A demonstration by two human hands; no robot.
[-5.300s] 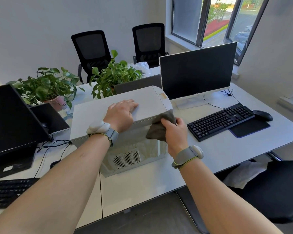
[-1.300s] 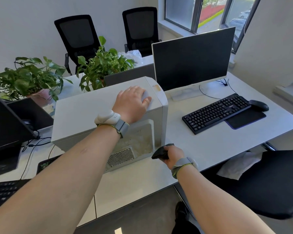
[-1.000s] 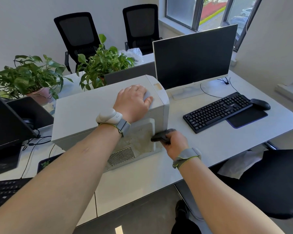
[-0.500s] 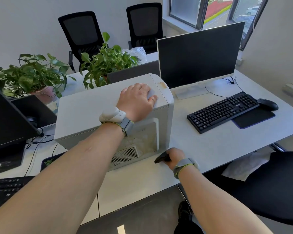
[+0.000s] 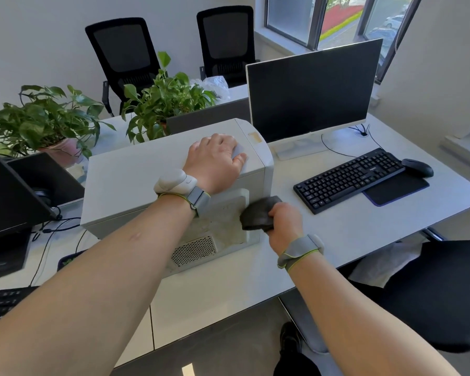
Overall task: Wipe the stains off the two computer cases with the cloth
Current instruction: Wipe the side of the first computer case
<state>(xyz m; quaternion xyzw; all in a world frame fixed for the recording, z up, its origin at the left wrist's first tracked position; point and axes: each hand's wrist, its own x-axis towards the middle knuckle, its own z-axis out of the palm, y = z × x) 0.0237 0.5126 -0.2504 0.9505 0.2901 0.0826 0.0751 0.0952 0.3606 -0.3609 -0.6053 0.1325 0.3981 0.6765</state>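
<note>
right hand (image 5: 284, 221) presses cloth (image 5: 258, 213) on case (image 5: 136, 183) — left hand (image 5: 215, 161) atop

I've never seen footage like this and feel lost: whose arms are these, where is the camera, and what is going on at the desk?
There is no machine here: a person wears a camera on the head, so the single picture looks forward and down along their own bare arms. The left hand rests flat on top of a white computer case lying on the desk. The right hand grips a dark cloth against the case's near face, which looks stained. Also on the desk: a monitor, a black keyboard, a mouse and two potted plants.
</note>
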